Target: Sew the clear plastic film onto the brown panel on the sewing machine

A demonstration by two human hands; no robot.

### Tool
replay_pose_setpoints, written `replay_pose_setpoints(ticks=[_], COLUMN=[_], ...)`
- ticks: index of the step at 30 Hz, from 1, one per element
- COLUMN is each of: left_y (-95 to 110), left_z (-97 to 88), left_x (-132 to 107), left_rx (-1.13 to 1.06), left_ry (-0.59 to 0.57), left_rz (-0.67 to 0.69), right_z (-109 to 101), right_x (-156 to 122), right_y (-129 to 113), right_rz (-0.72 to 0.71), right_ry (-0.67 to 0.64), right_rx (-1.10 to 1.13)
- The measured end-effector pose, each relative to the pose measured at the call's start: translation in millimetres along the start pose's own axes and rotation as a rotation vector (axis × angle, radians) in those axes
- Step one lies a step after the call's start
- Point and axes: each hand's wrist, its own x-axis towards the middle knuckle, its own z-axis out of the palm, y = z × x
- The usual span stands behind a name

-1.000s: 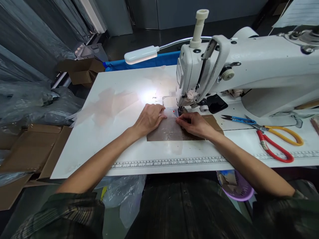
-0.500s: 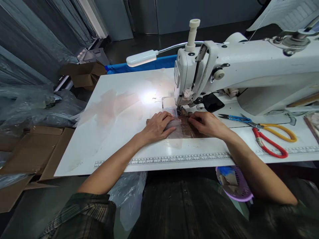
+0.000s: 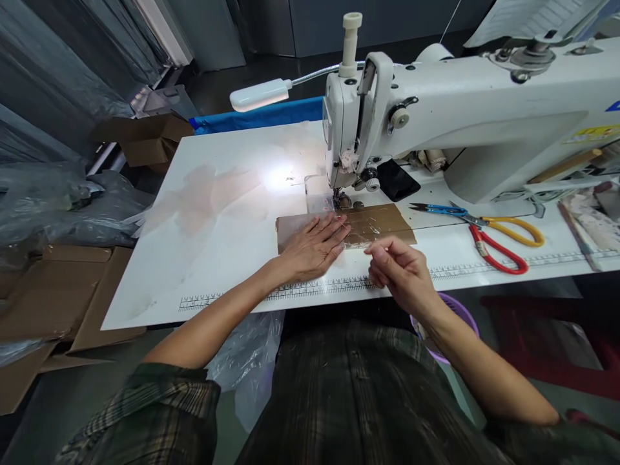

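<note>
A flat brown piece, possibly card, lies on the sewing table in front of the presser foot. Shiny clear plastic shows over part of it. My left hand rests flat on its left half, fingers stretched out and slightly spread. My right hand is raised just off its front edge, with thumb and index finger pinched and the others curled. Whatever is in that pinch, if anything, is too small to make out. The needle area of the white sewing machine stands right behind the brown piece.
Scissors with red and yellow handles lie on the right, beside a blue-handled tool. A black flat object sits by the machine. A lamp lights the table. Cardboard boxes stand left; a purple basket is below.
My right hand has drawn back from the brown piece toward my body. My left hand has flattened out on it, and more of the piece is visible. The camera view has shifted.
</note>
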Motion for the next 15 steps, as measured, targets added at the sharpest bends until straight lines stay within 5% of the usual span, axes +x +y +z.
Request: replay_pose_setpoints(ticks=[6,10,15], left_y=[-1.8,2.0,1.9], left_z=[4.1,3.0,1.7], left_x=[1.4,-0.3,-2.6], left_rx=[-0.044,-0.046,-0.102], left_ry=[0.031,0.1,0.404], left_rz=[-0.013,0.028,0.075], right_z=[-16.5,-47.5,-98.4], right_x=[-78.3,-95.9,-83.3], right_y=[9.1,35.7,84.9], right_rz=[0.437,0.473,0.538], right_ry=[-0.007,0.003,0.034], right_rx=[0.143,0.062,-0.768])
